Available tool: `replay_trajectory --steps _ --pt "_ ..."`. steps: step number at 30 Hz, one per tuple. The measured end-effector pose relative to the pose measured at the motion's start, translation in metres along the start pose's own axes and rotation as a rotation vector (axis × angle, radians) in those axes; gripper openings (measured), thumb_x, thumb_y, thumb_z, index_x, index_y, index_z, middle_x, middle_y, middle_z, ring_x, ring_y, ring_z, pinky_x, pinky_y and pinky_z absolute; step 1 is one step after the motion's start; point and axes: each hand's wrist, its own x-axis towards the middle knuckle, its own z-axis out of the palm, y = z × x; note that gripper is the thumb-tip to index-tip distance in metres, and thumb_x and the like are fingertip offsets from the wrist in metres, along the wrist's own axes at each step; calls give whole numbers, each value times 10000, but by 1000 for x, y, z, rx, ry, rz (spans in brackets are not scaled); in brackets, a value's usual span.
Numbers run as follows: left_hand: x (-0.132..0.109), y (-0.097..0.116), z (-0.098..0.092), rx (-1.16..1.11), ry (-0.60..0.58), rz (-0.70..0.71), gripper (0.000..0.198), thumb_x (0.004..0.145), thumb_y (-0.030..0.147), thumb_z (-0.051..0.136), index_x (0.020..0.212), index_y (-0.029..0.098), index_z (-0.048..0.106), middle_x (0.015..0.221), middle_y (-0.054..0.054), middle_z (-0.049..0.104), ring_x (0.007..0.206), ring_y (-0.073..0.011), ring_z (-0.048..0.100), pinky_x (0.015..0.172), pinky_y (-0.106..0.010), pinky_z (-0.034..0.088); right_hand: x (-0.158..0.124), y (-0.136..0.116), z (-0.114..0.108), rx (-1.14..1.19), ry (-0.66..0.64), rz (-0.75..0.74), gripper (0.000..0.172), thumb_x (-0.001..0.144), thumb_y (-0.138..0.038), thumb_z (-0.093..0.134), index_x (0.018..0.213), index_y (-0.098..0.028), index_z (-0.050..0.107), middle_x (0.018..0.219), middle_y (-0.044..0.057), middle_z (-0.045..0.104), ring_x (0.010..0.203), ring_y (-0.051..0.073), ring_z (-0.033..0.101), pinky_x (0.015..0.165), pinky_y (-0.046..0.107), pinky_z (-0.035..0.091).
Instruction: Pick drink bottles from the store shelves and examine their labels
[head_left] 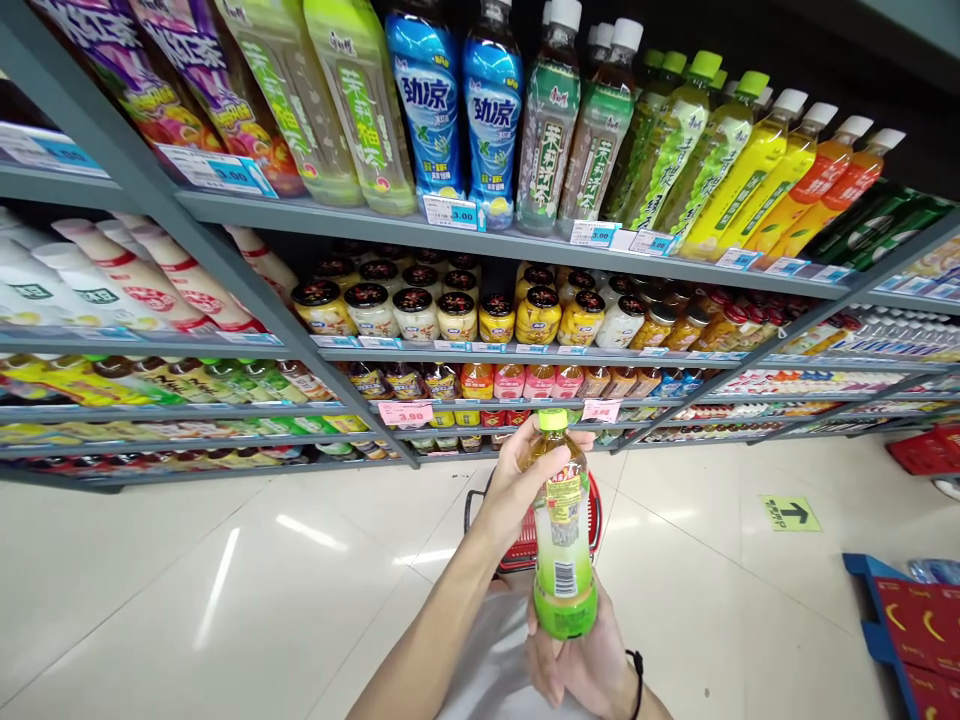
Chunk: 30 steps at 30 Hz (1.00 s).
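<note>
A green-capped tea bottle [564,540] is held upright in front of me, its barcode and yellow text panel facing the camera. My left hand [517,480] wraps around its upper part, just under the cap, with the thumb across the front. Below, my right hand [574,655] supports the bottle's green base, fingers curled beneath and behind it. A dark band circles the right wrist. Behind the bottle, a red shopping basket [517,548] with black handles shows in part, mostly hidden by the bottle and my left arm.
Grey shelves [510,245] span the view, with drink bottles [491,110] on the upper one and lidded jars [416,312] below. A pink price tag [405,413] hangs lower down. Red boxes [919,625] rest on a blue pallet [862,590] at right. A floor arrow sign [791,513] lies nearby.
</note>
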Motion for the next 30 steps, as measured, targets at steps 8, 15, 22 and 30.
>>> replay_trajectory --steps 8,15,22,30 --pt "-3 3 4 -77 38 -8 364 837 385 804 1095 163 677 1154 -151 798 1107 -317 760 866 -356 601 -7 0 11 -127 47 -34 914 818 -953 374 660 -111 691 380 48 544 295 145 457 363 260 283" --pt "-8 2 3 -41 21 6 367 868 392 790 1135 162 689 1142 -140 803 1032 -292 780 825 -328 594 -7 2 10 -134 -3 -37 917 841 -948 337 675 -119 692 375 32 528 307 142 444 381 256 279" --pt "-9 7 5 -45 24 11 367 863 401 796 1123 163 691 1123 -134 804 1059 -298 774 837 -328 589 -8 4 11 -120 19 -58 918 834 -955 365 685 -112 695 408 38 553 306 139 441 373 265 280" --pt "-10 2 3 -71 11 28 335 907 436 737 1117 177 705 1186 -133 792 1163 -312 735 959 -388 578 -4 1 7 -147 96 -35 939 818 -970 349 714 -110 712 431 57 583 337 161 515 383 252 275"
